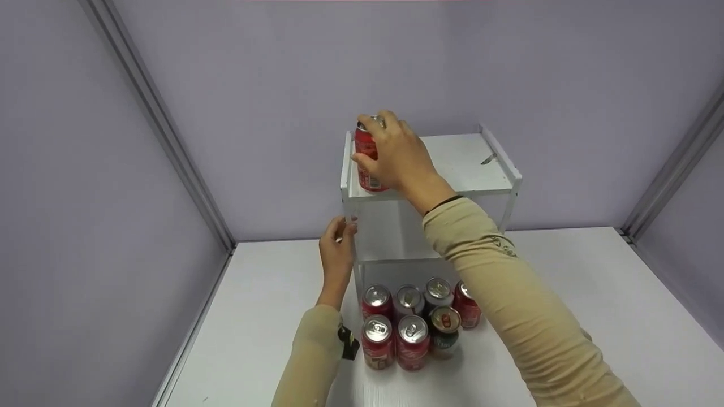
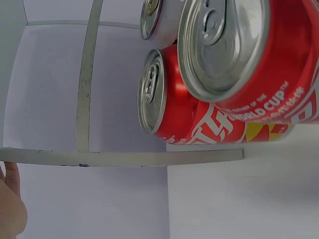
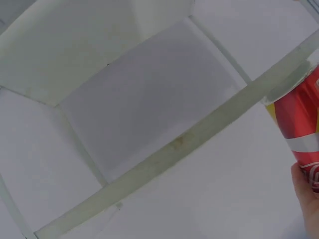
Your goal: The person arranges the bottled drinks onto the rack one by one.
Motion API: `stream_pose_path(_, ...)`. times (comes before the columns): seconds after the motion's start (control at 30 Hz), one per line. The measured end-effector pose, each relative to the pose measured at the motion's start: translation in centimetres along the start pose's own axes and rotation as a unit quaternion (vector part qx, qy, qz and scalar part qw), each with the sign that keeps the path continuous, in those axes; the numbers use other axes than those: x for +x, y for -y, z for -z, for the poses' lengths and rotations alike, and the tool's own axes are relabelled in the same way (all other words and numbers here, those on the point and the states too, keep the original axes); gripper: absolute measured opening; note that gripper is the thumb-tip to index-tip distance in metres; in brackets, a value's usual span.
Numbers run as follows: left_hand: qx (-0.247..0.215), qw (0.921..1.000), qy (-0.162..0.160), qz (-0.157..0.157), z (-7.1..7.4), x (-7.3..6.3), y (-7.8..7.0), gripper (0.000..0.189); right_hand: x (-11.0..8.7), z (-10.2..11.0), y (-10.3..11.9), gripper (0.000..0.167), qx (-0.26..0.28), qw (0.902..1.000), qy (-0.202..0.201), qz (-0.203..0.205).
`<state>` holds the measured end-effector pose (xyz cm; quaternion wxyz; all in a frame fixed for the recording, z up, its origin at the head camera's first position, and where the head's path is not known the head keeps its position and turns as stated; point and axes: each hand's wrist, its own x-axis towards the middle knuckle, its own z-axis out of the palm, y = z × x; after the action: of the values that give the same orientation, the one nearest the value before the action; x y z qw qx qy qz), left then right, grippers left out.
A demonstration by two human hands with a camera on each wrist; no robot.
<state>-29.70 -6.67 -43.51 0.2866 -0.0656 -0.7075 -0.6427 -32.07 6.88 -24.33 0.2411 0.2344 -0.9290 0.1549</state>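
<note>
My right hand [image 1: 404, 155] grips a red soda can [image 1: 366, 148] from above, fingers near its lid and thumb at its side. The can stands upright at the left end of the top board of a white shelf [image 1: 464, 164]. In the right wrist view, the can's base [image 3: 291, 87] meets the board's front edge. My left hand [image 1: 336, 254] holds the shelf's left post with bent fingers; only part of this hand [image 2: 12, 209] shows in the left wrist view. Below, several upright cans, including a red can [image 1: 378, 342] and a dark can [image 1: 445, 333], stand close together.
The shelf stands on a white table [image 1: 260, 316] against a pale back wall [image 1: 271, 113]. Raised side rails [image 1: 500, 152] border its top board, and a small dark mark or object [image 1: 488, 159] shows at the right. Grey metal frame strips [image 1: 164, 130] line the corners.
</note>
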Motion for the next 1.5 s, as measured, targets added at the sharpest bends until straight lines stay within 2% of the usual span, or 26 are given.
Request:
stream_pose_path(0.07, -0.004, 1.0000, -0.004, 0.005, 0.0, 0.1, 1.2, 0.019, 0.1, -0.1, 0.3, 0.064, -0.001, 0.9999, 0.010, -0.010)
stream_pose_path(0.33, 0.008, 0.9999, -0.007, 0.008, 0.3, -0.1, 1.2, 0.020, 0.7, -0.4, 0.9, 0.065, -0.011, 0.9993, 0.021, -0.030)
stream_pose_path(0.57, 0.008, 0.9997, -0.012, 0.022, 0.6, -0.4, 1.1, 0.022, 0.9, -1.0, 1.0, 0.067, -0.030, 0.9991, 0.018, -0.026)
stream_pose_path(0.83, 0.008, 0.9995, -0.013, 0.028, 0.1, -0.5, 0.8, 0.017, 0.5, -1.0, 0.6, 0.069, -0.047, 0.9989, 0.006, -0.008)
stream_pose_path(1.1, 0.005, 0.9993, -0.028, 0.025, -0.2, -0.5, 0.9, 0.018, 0.5, -0.4, 0.4, 0.068, -0.098, 0.9948, 0.026, 0.004)
stream_pose_path(1.27, 0.004, 0.9995, -0.022, 0.022, 0.0, -0.6, 1.1, 0.021, 0.6, 0.2, -0.1, 0.059, -0.107, 0.9925, 0.039, 0.044)
stream_pose_path(1.4, 0.018, 0.9991, -0.016, 0.035, 0.6, -0.7, 1.2, 0.019, 0.5, 0.7, -0.6, 0.047, -0.075, 0.9914, 0.035, 0.101)
stream_pose_path(1.5, 0.027, 0.9986, -0.008, 0.045, 0.8, -0.7, 1.2, 0.019, 0.4, 1.1, -0.9, 0.045, -0.051, 0.9910, 0.034, 0.119)
